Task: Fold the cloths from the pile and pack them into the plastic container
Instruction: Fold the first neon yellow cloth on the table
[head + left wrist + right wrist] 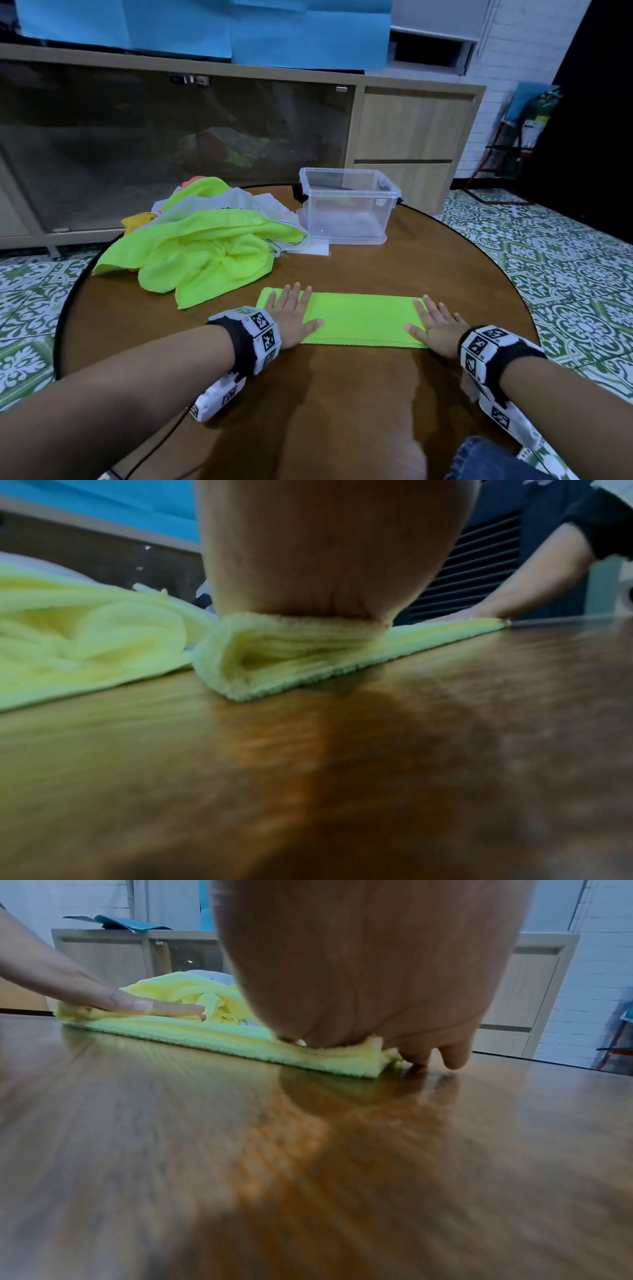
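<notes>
Both our hands lay flat with fingers straight and spread, gripping nothing: our left hand (294, 313) pressed down on the left end of the lime-green terry cloth folded into a long strip (356, 320), and our right hand (436, 325) pressed on its right end, 2 of its fingertips (453, 1056) spilling off onto the round brown wooden table (342, 394). That strip lay on the table just in front of us, between the 2 palms. It was soft and light, we judged, limp enough to sag if lifted by 1 corner; the left wrist view showed its layers gaping at the end, so the fold would spring open unless pinched at both short ends. Behind it sat the loose pile of neon-yellow cloths (205, 246), and beside that the clear plastic container (349, 209), with no cloth visible in it.
</notes>
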A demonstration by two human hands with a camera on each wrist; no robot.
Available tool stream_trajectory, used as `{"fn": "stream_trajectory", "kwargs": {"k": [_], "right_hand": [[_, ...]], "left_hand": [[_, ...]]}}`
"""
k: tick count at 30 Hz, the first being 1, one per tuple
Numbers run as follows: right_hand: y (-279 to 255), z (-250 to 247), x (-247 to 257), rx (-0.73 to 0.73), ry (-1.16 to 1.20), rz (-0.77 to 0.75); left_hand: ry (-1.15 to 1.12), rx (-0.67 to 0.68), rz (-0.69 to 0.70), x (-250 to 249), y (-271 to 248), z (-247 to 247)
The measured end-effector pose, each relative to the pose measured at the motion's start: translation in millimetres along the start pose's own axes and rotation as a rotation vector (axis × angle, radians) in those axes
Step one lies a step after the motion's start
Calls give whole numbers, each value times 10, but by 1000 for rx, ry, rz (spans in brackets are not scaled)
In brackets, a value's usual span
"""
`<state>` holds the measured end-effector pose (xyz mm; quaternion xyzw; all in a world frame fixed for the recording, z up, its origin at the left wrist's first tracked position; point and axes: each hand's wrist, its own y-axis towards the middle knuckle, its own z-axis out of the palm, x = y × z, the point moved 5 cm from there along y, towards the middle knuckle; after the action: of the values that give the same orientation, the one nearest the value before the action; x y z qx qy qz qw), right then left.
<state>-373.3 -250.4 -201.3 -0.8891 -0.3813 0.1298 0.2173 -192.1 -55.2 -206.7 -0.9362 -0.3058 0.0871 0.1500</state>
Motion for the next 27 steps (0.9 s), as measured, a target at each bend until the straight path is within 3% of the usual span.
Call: {"fn": "stream_trajectory", "kwargs": {"k": [4, 6, 8, 11, 13, 17, 20, 23, 25, 27], "right_hand": [[7, -10, 2, 4, 4, -12], [6, -15, 0, 6, 6, -16], [7, -13, -1, 2, 4, -21], [16, -1, -10, 2, 5, -18], [26, 1, -11, 2, 16, -15], [25, -28, -8, 18, -21, -2], [6, -249, 64, 22, -169, 11], [-97, -670, 467, -179, -222, -139], [-214, -898, 916, -376, -57, -335], [-304, -960, 1344, -411, 191, -489]], "left_hand": [[-257, 10, -34, -10, -33, -100], [-547, 13, -30, 16, -55, -254], [-709, -63, -25, 193, -19, -391], [-571, -193, -87, 533, -14, -487], [-452, -207, -129, 676, -25, -460], [-519, -143, -315, 811, -117, -355], [-545, -62, -356, 757, -54, -259], [-468, -61, -357, 679, -2, -225], [-472, -101, -369, 680, 33, -210], [-523, -145, -380, 712, 47, -209]]}}
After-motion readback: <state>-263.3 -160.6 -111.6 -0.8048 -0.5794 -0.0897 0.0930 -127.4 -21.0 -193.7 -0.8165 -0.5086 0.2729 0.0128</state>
